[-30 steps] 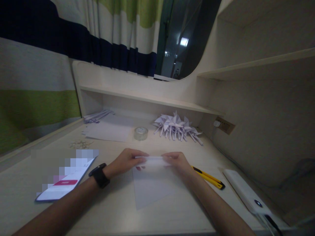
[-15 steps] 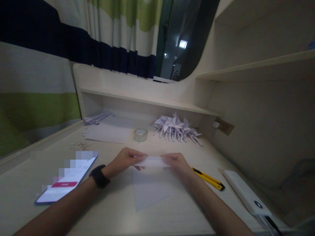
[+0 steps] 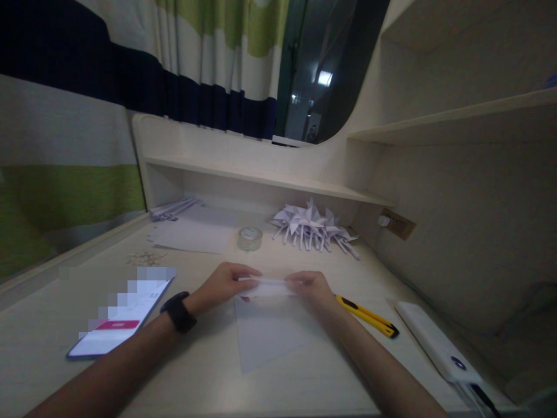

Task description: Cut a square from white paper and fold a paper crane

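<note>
Between my two hands, above the middle of the desk, is a narrow folded or rolled strip of white paper [image 3: 273, 287]. My left hand [image 3: 232, 281], with a black watch on its wrist, pinches the strip's left end between thumb and fingers. At the other end, my right hand [image 3: 311, 284] grips it the same way. Beneath the hands a white paper sheet [image 3: 267, 337] lies on the desk, its upper part covered by the strip and my right hand. A yellow utility knife [image 3: 368, 316] rests just right of my right forearm.
A phone [image 3: 117, 328] lies left of my left arm. Farther back are paper sheets [image 3: 195, 229], a bundle of paper sticks [image 3: 176, 209], a clear tape roll [image 3: 249, 238] and several white paper pinwheels [image 3: 311, 223]. A white power strip [image 3: 435, 339] sits at right.
Both hands keep their grip on the paper strip, with only slight finger movement. The view has shifted very little.
</note>
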A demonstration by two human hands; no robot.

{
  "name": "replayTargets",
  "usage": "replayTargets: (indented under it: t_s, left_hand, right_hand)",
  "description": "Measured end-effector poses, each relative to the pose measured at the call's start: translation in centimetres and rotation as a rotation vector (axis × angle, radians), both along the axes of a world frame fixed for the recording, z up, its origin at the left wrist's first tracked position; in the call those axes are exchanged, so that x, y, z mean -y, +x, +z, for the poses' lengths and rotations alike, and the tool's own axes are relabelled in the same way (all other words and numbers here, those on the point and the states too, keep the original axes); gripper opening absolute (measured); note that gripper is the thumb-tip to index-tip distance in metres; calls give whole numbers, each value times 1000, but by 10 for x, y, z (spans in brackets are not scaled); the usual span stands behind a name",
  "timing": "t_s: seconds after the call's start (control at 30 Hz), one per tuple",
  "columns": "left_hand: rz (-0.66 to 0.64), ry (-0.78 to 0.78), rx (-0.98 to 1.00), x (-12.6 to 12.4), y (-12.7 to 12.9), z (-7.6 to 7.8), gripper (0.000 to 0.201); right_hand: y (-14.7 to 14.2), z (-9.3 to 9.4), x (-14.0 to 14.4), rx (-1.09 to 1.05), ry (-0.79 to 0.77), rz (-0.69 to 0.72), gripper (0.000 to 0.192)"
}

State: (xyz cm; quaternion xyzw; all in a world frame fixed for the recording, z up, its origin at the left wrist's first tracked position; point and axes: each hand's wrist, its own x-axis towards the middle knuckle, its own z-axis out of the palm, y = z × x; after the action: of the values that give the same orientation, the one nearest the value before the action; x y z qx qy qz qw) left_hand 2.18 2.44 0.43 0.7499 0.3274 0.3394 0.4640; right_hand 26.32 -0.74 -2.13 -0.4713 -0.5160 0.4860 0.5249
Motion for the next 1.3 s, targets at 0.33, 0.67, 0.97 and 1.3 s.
replayTargets:
  t_s: [0.33,0.67,0.97,1.3]
  left_hand:
    - [-19,147,-131,-8,0,-10,31]
    - [-27,231,-201,-4,-2,-6,38]
    - [13,19,-11,-4,1,-6,33]
    - [23,-78,33,-1,1,0,29]
  right_hand:
    - [-3,2,1,261,-1,-86,23]
    - [2,-5,-2,255,13,-56,32]
    - [1,-5,-2,135,21,-46,35]
    - [0,-5,0,31,12,-39,33]
